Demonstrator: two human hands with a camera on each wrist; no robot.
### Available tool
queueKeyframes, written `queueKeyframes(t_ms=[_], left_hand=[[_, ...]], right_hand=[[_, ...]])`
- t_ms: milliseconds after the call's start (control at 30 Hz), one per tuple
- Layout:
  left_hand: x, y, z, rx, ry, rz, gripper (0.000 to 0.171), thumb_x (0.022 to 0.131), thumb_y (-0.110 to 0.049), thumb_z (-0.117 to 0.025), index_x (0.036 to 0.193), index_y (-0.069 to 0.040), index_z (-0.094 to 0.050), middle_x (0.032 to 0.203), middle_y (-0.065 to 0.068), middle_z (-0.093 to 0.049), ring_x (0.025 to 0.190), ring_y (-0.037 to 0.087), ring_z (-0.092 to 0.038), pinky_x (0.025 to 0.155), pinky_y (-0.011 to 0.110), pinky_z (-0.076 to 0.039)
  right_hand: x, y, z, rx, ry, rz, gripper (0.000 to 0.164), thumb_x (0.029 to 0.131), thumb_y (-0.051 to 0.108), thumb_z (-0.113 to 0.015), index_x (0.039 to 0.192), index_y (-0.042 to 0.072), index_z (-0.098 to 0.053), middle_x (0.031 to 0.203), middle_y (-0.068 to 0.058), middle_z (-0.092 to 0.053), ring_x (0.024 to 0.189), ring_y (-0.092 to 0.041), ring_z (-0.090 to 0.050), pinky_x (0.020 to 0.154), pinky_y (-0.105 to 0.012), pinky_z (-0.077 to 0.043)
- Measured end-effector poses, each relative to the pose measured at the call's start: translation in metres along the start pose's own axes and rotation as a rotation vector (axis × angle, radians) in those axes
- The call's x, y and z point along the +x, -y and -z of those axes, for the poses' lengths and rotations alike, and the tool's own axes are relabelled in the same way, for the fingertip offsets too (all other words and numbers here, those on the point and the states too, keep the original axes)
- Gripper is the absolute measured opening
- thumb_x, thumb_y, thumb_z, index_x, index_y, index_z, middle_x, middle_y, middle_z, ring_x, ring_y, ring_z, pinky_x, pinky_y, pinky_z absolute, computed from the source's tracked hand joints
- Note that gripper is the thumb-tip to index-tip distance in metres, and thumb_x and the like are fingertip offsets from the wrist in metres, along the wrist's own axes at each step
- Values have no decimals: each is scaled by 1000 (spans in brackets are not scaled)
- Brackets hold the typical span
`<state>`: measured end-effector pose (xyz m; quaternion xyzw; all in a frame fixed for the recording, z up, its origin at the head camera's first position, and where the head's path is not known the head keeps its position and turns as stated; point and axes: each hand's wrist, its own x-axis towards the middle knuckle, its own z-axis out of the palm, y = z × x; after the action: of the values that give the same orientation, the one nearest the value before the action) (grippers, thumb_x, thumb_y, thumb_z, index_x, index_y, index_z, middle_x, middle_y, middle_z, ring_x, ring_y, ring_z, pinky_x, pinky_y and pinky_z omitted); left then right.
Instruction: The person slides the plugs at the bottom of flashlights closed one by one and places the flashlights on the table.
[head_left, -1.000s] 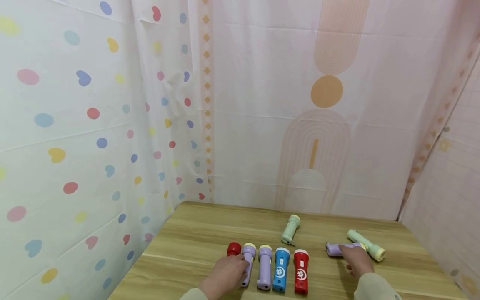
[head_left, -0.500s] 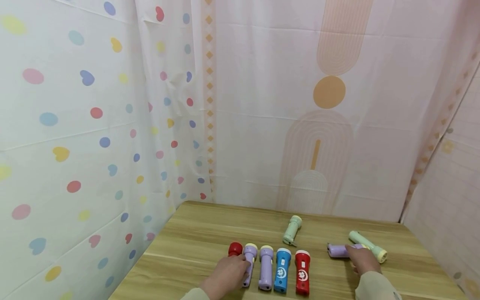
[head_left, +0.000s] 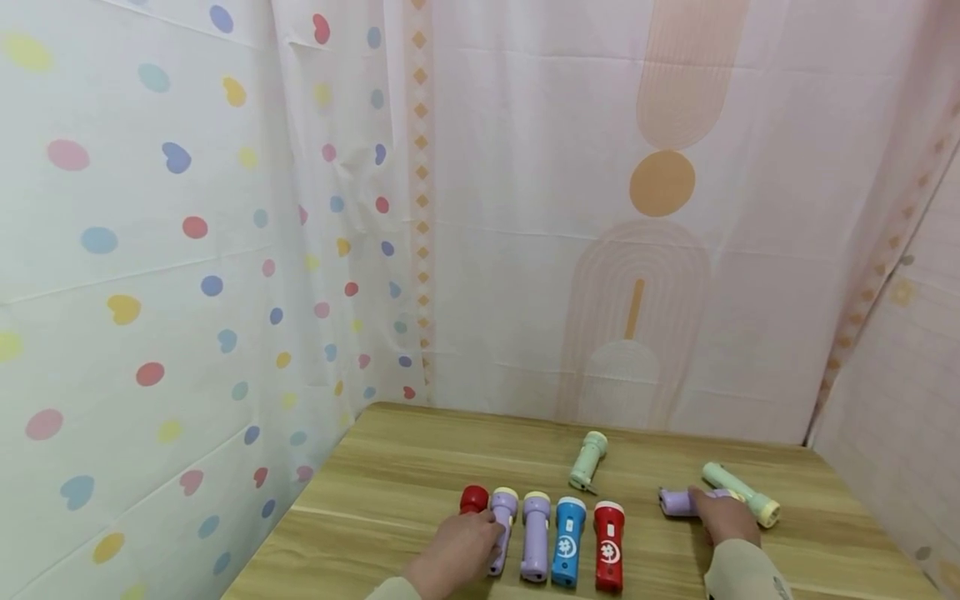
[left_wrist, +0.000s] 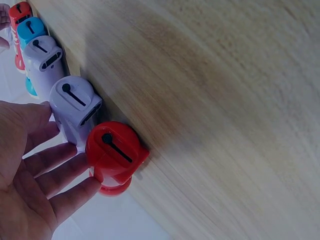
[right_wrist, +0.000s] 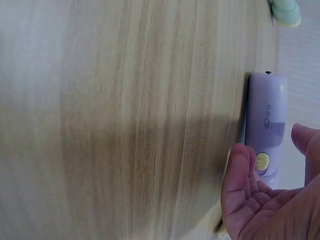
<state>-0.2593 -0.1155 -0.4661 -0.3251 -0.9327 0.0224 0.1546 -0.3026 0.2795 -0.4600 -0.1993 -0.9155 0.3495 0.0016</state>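
Note:
My left hand (head_left: 461,550) rests at the left end of a row of flashlights. In the left wrist view its fairly straight fingers touch a red flashlight (left_wrist: 115,150) and the lilac one (left_wrist: 75,102) beside it. My right hand (head_left: 727,512) is at another lilac flashlight (head_left: 677,502), which lies sideways on the table. In the right wrist view that lilac flashlight (right_wrist: 265,115) shows its yellow button close to my bent fingertips, while my thumb stands slightly off its side. A pale green flashlight (head_left: 738,492) lies behind this hand.
Rightward the row goes on with a lilac flashlight (head_left: 536,537), a blue flashlight (head_left: 567,542) and a red flashlight (head_left: 609,546). Farther back lies a second pale green flashlight (head_left: 588,460). Patterned curtains (head_left: 510,250) hang behind and beside the wooden table (head_left: 420,450).
The head view has shifted slightly, so everything sits a little more to the right. Both hands stay at the same flashlights, and none of the flashlights has visibly moved on the table.

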Motion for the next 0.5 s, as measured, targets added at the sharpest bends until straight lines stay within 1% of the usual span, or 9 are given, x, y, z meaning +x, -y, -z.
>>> queueKeyframes(t_ms=[100, 233, 367, 500], left_hand=[[0, 0, 1, 8, -16, -11, 14, 85, -22, -75, 78, -18, -63, 76, -7, -55, 63, 5, -52, 51, 25, -43], [0, -1, 0, 14, -11, -10, 13, 86, -23, -75, 79, -18, -64, 76, -7, -56, 64, 5, -52, 52, 24, -43], [1, -1, -1, 16, -8, -2, 14, 86, -24, -75, 79, -18, -64, 76, -7, -56, 64, 6, -52, 52, 25, -43], [0, -1, -1, 30, -27, -2, 15, 84, -24, -76, 78, -18, -64, 76, -6, -56, 63, 7, -54, 52, 26, -44]], right_hand=[[1, 0, -2, -7, -10, -20, 58, 97, 49, -43, 69, 1, -57, 56, -7, -54, 50, -15, -50, 52, -28, -40], [1, -1, -4, -25, -14, -48, 60, 97, 52, -42, 69, 1, -58, 56, -6, -55, 51, -15, -52, 56, -29, -41], [4, -1, -8, 13, -28, -64, 60, 97, 52, -44, 68, 1, -59, 53, -5, -57, 48, -14, -54, 54, -29, -41], [6, 0, -12, 72, -59, -73, 59, 95, 48, -48, 75, -6, -60, 52, -5, -57, 46, -13, -56, 52, -27, -42]])
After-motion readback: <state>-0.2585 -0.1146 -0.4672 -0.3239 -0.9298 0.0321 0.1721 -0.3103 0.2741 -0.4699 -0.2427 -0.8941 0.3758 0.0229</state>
